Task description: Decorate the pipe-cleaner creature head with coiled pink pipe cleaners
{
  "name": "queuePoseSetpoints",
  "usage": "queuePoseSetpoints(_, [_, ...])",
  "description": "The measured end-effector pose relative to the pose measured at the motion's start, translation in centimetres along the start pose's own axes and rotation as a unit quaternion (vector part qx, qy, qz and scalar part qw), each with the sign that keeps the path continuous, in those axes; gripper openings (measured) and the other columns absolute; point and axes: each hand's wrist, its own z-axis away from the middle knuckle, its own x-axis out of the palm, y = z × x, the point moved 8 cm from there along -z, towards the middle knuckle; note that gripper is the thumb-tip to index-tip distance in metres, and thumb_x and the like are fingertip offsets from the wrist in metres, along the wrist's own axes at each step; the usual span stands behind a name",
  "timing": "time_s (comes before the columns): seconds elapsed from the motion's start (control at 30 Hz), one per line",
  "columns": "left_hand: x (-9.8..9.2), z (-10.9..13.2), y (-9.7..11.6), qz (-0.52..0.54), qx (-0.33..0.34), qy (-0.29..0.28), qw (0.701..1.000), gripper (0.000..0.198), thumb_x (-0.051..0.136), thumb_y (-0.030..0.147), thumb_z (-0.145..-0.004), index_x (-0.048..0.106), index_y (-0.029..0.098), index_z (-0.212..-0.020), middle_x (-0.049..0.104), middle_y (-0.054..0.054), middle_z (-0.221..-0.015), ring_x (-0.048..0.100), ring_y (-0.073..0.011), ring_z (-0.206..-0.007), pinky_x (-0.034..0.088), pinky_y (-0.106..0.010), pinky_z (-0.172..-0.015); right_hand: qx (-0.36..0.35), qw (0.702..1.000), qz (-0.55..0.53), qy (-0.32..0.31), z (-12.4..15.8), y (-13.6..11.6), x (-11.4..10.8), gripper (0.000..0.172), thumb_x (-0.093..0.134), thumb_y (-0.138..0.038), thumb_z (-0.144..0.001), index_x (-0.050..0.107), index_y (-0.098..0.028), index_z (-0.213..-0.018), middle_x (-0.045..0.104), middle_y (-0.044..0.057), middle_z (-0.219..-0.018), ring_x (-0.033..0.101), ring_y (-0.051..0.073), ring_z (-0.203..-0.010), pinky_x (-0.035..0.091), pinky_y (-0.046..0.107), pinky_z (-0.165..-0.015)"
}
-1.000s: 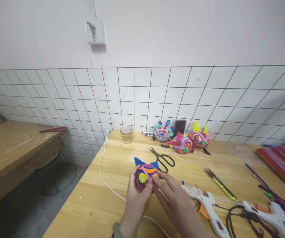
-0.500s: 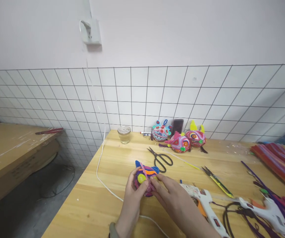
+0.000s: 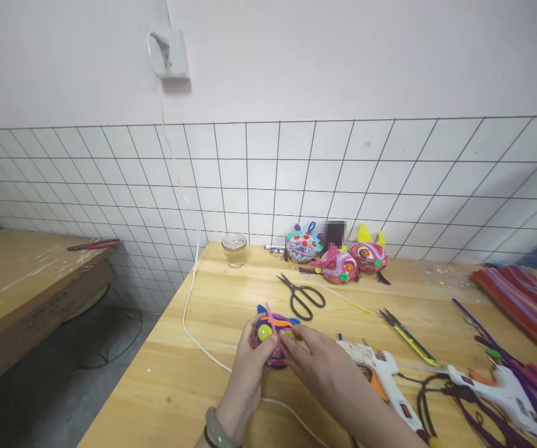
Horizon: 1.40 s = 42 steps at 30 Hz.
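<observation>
Between my hands sits a small stuffed animal-face ornament (image 3: pixel 264 332), purple and blue with yellow round eyes, an orange stripe and blue ears. My left hand (image 3: pixel 252 348) is wrapped round its left side, thumb on the front. With fingertips pinched together, my right hand (image 3: pixel 308 351) presses a pink pipe cleaner strip (image 3: pixel 270 316) against the middle of the face. The strip's free end sticks up past the top edge. Fingers partly hide the lower face. Black-handled scissors (image 3: pixel 303 297) lie just beyond the ornament.
Finished ornaments (image 3: pixel 340 264) stand by the tiled wall, near a glass of liquid (image 3: pixel 234 250). At right lie pliers (image 3: pixel 408 336), two glue guns (image 3: pixel 389 379) with cords, and striped pipe cleaner bundles (image 3: pixel 524 305). A white cable (image 3: pixel 198 339) crosses the wooden table (image 3: pixel 156 386).
The ornament's top has tipped slightly, its ears looking lower and flatter. Both hands keep their hold with only small finger shifts. The camera view has moved a little.
</observation>
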Motion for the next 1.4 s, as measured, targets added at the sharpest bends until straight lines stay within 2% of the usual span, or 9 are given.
queuePoseSetpoints(0.13, [0.5, 0.2, -0.1, 0.003, -0.018, -0.036, 0.999, 0.043, 0.071, 0.025, -0.069, 0.053, 0.020, -0.108, 0.066, -0.005, -0.092, 0.062, -0.0176, -0.072, 0.049, -0.028, -0.058, 0.033, 0.999, -0.034, -0.007, -0.3, 0.6, -0.3, 0.026, 0.052, -0.016, -0.088, 0.056, -0.012, -0.113, 0.064, 0.015, -0.095, 0.064, 0.021, -0.074, 0.055, 0.031, -0.058])
queuePoseSetpoints(0.3, [1.0, 0.2, -0.1, 0.023, -0.032, -0.067, 0.997, 0.042, 0.070, 0.022, -0.070, 0.054, 0.020, -0.108, 0.067, -0.006, -0.093, 0.063, -0.0165, -0.072, 0.050, -0.030, -0.064, 0.046, 0.997, -0.054, -0.015, -0.7, 1.1, -1.2, 0.024, 0.054, -0.017, -0.086, 0.058, -0.013, -0.110, 0.064, 0.015, -0.095, 0.066, 0.022, -0.073, 0.056, 0.032, -0.060])
queuePoseSetpoints(0.47, [0.9, 0.1, -0.2, 0.023, -0.029, -0.075, 0.997, 0.046, 0.073, 0.020, -0.068, 0.053, 0.020, -0.109, 0.068, -0.006, -0.091, 0.063, -0.0165, -0.071, 0.051, -0.031, -0.065, 0.049, 0.997, -0.061, -0.021, -0.8, 1.1, -1.1, 0.026, 0.057, -0.014, -0.084, 0.058, -0.012, -0.109, 0.064, 0.016, -0.096, 0.065, 0.023, -0.072, 0.056, 0.034, -0.058])
queuePoseSetpoints(0.63, [0.7, 0.1, -0.3, 0.012, -0.017, -0.076, 0.997, 0.042, 0.071, 0.019, -0.069, 0.055, 0.021, -0.108, 0.068, -0.005, -0.089, 0.064, -0.0168, -0.071, 0.051, -0.029, -0.062, 0.050, 0.995, -0.078, -0.040, -0.7, 0.8, -0.3, 0.027, 0.057, -0.009, -0.083, 0.058, -0.012, -0.110, 0.064, 0.014, -0.093, 0.063, 0.022, -0.079, 0.056, 0.034, -0.066])
queuePoseSetpoints(0.8, [0.9, 0.1, -0.2, 0.011, -0.012, -0.077, 0.997, 0.040, 0.071, 0.021, -0.070, 0.057, 0.023, -0.107, 0.070, -0.005, -0.093, 0.066, -0.0188, -0.077, 0.052, -0.031, -0.066, 0.080, 0.988, -0.128, -0.041, -0.8, 1.4, -1.9, 0.028, 0.054, -0.015, -0.086, 0.057, -0.013, -0.114, 0.064, 0.014, -0.100, 0.064, 0.021, -0.083, 0.056, 0.033, -0.070])
queuePoseSetpoints(0.93, [1.0, 0.1, 0.1, 0.019, -0.007, -0.079, 0.997, 0.042, 0.073, 0.023, -0.068, 0.057, 0.022, -0.107, 0.069, -0.007, -0.101, 0.066, -0.0226, -0.087, 0.052, -0.034, -0.072, 0.129, 0.969, -0.209, -0.030, 0.3, 3.8, -3.9, 0.036, 0.052, -0.019, -0.088, 0.049, -0.017, -0.124, 0.064, 0.011, -0.112, 0.062, 0.018, -0.101, 0.052, 0.028, -0.085])
queuePoseSetpoints(1.13, [0.4, -0.4, -0.2, 0.006, -0.013, -0.063, 0.998, 0.046, 0.074, 0.021, -0.067, 0.055, 0.021, -0.108, 0.068, -0.009, -0.102, 0.066, -0.0230, -0.086, 0.054, -0.034, -0.070, 0.260, 0.926, -0.274, -0.006, 4.7, 10.4, -5.0, 0.037, 0.046, -0.031, -0.091, 0.052, -0.018, -0.124, 0.066, 0.013, -0.110, 0.065, 0.022, -0.097, 0.053, 0.037, -0.083])
queuePoseSetpoints(1.27, [0.1, -0.6, -0.2, 0.006, -0.013, -0.051, 0.999, 0.047, 0.074, 0.022, -0.067, 0.054, 0.021, -0.109, 0.068, -0.007, -0.099, 0.066, -0.0215, -0.082, 0.054, -0.034, -0.068, 0.295, 0.916, -0.269, -0.049, 6.2, 13.5, -4.8, 0.040, 0.045, -0.035, -0.090, 0.054, -0.015, -0.124, 0.068, 0.012, -0.106, 0.064, 0.022, -0.098, 0.051, 0.037, -0.085])
queuePoseSetpoints(1.4, [0.3, -0.6, 0.2, 0.026, -0.013, -0.061, 0.998, 0.047, 0.073, 0.021, -0.068, 0.054, 0.021, -0.111, 0.067, -0.009, -0.105, 0.066, -0.0231, -0.087, 0.054, -0.036, -0.072, 0.318, 0.911, -0.250, -0.088, 7.3, 15.0, -4.6, 0.040, 0.043, -0.036, -0.090, 0.057, -0.014, -0.119, 0.067, 0.013, -0.110, 0.063, 0.023, -0.100, 0.048, 0.036, -0.087])
